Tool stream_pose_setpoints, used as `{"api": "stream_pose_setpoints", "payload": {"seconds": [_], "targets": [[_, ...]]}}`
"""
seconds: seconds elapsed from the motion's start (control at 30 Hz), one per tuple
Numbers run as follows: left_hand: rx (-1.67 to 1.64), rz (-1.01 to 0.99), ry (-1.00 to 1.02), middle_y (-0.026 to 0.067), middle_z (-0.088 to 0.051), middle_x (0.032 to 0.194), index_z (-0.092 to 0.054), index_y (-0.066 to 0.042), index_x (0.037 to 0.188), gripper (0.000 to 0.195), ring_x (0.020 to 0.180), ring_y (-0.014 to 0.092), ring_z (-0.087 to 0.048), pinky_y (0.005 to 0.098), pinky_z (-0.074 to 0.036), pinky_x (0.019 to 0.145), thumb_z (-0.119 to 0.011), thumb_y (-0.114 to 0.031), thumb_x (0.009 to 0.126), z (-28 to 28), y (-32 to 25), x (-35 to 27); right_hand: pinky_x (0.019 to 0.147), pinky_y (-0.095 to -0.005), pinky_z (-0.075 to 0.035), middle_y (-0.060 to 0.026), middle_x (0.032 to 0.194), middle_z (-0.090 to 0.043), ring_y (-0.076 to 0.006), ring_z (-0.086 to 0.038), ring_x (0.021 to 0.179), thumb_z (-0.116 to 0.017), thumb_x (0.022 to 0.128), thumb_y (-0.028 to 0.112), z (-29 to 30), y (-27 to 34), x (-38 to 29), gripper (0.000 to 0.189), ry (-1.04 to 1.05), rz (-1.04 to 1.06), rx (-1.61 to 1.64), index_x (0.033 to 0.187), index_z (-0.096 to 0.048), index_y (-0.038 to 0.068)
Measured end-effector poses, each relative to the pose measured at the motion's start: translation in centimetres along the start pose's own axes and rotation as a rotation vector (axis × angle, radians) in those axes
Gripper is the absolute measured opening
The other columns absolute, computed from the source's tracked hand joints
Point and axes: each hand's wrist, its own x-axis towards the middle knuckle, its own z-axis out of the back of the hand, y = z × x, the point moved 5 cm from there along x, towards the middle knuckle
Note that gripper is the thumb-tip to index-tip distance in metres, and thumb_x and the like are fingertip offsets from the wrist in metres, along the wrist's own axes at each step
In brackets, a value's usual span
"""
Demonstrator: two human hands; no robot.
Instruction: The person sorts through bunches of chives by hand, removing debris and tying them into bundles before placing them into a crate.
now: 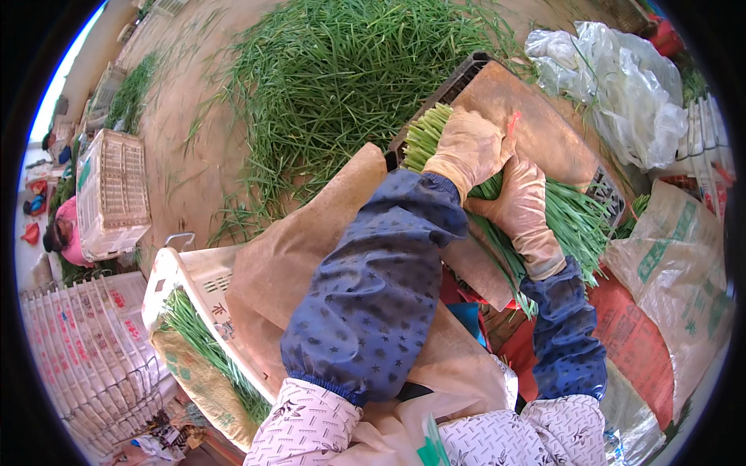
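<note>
A bundle of long green stalks and leaves, apparently garlic chives (574,218), lies across a brown-topped board (524,125) on a dark plastic crate (606,192). My left hand (469,145), in a pale thin glove, grips the bundle near its pale cut ends (424,137). Close beside it, my right hand (516,207), gloved alike, is closed around the leafy part, its thumb pointing left. A thin red tie (513,123) sticks up where the fingers of both hands meet. The fingertips are partly hidden.
A large heap of loose chives (361,87) covers the floor ahead. At left stand a white crate (198,279) holding chives and stacked crates (93,355). Clear plastic bags (612,87) and woven sacks (670,268) lie at right. A person in pink (69,230) is at far left.
</note>
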Motion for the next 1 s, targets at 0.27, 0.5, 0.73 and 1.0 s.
{"api": "stream_pose_setpoints", "payload": {"seconds": [0.27,0.5,0.73,1.0], "targets": [[-0.058,-0.003,-0.193,0.0231,-0.067,0.087,-0.071,0.002,0.092,0.033,0.074,0.035,-0.064,0.0532,-0.048,0.067,-0.052,-0.021,0.078,1.1,-0.2,0.2,0.077,-0.0497,-0.046,-0.0257,0.096,-0.060,-0.0435,-0.057,0.088,-0.051,0.081,0.011,-4.0,-6.1,-0.6,0.026,0.040,0.082,-0.333,0.103,-0.056,-0.002],[-0.163,0.047,-0.303,0.0204,-0.068,0.092,-0.070,0.001,0.097,0.031,0.078,0.030,-0.065,0.0452,-0.049,0.072,-0.054,-0.021,0.081,10.5,2.8,-7.4,0.088,-0.0442,-0.043,-0.0212,0.111,-0.056,-0.0356,-0.054,0.101,-0.072,0.074,0.031,-3.9,-8.5,1.4,0.060,-0.018,0.160,-0.307,0.118,-0.049,-0.003],[-0.439,0.067,-0.185,0.0177,-0.068,0.097,-0.069,0.000,0.101,0.030,0.083,0.026,-0.066,0.0371,-0.050,0.076,-0.055,-0.020,0.084,20.1,5.0,-14.9,0.097,-0.0415,-0.039,-0.0205,0.124,-0.051,-0.0347,-0.049,0.113,-0.070,0.077,0.036,-1.7,-7.4,3.4,0.069,0.039,0.194,-0.406,0.129,-0.043,0.000],[-0.793,0.296,-0.169,0.0147,-0.069,0.103,-0.068,-0.001,0.106,0.028,0.087,0.020,-0.068,0.0279,-0.051,0.081,-0.057,-0.019,0.087,32.2,7.6,-28.1,0.106,-0.0385,-0.034,-0.0198,0.139,-0.046,-0.0338,-0.044,0.128,-0.069,0.080,0.041,-0.8,-1.0,3.9,0.080,0.123,0.252,-0.356,0.142,-0.036,0.003]]}}
